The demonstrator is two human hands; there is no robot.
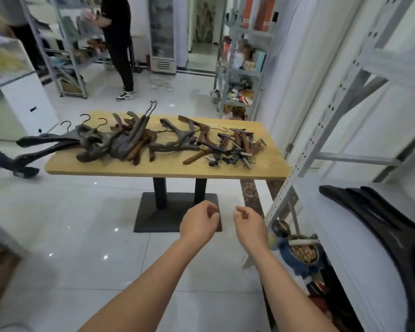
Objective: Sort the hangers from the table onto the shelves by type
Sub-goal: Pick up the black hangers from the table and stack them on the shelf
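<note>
Your left hand (198, 222) and right hand (248, 225) hung side by side above the tiled floor, fingers loosely curled and holding nothing. The dark grey and brown wooden hangers (120, 140) and small brown clip hangers (237, 147) lay well ahead of both hands on the pale wooden counter (153, 170). Black plastic hangers (379, 219) rested on the white shelf (340, 236) to your right.

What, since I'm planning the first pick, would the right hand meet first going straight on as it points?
Probably the table's near edge: the right hand, its grip empty, hangs short of it. If it passes above that edge, the clip hangers come first; its height is unclear here.
</note>
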